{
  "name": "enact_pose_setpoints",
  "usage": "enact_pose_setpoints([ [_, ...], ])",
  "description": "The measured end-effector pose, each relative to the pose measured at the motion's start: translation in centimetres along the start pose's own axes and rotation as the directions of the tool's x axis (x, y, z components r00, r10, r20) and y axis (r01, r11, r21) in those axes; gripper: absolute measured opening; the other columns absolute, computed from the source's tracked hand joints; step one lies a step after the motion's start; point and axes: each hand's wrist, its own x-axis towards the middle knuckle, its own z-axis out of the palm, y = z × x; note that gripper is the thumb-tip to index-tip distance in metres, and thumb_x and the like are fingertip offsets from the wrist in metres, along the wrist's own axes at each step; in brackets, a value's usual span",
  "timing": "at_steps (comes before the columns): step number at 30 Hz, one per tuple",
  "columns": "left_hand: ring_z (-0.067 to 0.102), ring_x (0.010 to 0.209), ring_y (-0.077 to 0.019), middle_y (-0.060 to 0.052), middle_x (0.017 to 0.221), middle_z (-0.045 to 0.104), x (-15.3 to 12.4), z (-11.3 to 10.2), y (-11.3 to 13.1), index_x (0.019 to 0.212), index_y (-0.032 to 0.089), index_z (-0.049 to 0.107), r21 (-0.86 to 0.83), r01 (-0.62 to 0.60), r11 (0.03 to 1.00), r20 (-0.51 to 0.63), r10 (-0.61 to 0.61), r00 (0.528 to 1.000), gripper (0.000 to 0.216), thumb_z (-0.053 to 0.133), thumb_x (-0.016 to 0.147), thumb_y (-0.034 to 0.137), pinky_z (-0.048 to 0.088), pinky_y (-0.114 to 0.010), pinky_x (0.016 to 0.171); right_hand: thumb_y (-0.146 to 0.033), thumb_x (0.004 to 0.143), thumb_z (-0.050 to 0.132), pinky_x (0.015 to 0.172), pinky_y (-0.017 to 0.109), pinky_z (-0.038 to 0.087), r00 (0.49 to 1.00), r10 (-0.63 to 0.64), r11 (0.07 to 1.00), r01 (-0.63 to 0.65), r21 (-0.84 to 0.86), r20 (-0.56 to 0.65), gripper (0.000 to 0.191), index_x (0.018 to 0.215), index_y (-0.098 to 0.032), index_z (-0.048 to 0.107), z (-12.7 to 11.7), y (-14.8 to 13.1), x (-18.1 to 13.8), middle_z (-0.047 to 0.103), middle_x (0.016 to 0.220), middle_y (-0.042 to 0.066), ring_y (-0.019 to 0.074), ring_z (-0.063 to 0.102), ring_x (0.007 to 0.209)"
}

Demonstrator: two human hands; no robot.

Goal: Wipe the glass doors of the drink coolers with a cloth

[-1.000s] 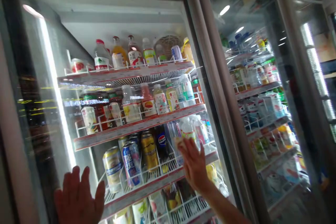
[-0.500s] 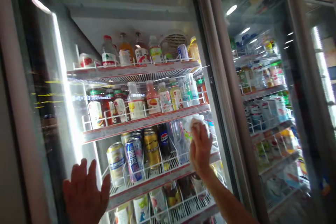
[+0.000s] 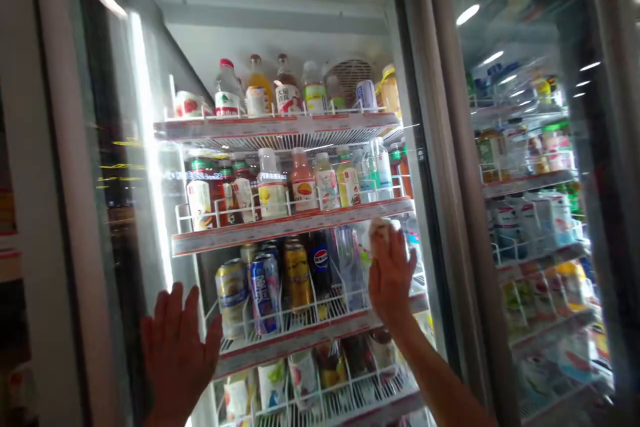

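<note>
I face a lit drinks fridge behind a glass door (image 3: 125, 147). My left hand (image 3: 177, 347) lies flat on the glass at the lower left, fingers spread and holding nothing. My right hand (image 3: 393, 280) is raised against the glass further right, at the level of the third shelf. Its fingers are together and press a small white wad (image 3: 379, 227) at their tips; I cannot tell whether it is cloth or paper. Behind the glass between my hands stand cans (image 3: 260, 283) and a dark cola bottle (image 3: 320, 260).
Wire shelves above hold rows of juice and tea bottles (image 3: 300, 180). A metal door post (image 3: 440, 180) separates this fridge from a second glass-fronted fridge (image 3: 530, 180) on the right, also stocked. A grey frame (image 3: 55, 180) borders the left side.
My right hand has moved up and to the right across the glass, its fingers drawing together over the white wad. My left hand stays flat on the glass. My view has shifted left.
</note>
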Motion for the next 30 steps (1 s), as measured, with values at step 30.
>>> enact_pose_setpoints([
  [30,0.020,0.138,-0.0256,-0.009,0.150,0.024,-0.5,-0.1,-0.5,0.144,0.026,0.016,0.008,0.002,1.000,0.027,-0.002,1.000,0.064,0.043,0.086,0.027,0.017,-0.048,0.112,-0.013,0.084,0.039,0.111,0.050,0.015,0.963,-0.269,0.954,0.262,0.146,0.033,0.064,0.144,-0.027,0.022,2.1,-5.7,3.9,0.034,0.147,0.003,0.0241,0.026,0.137],
])
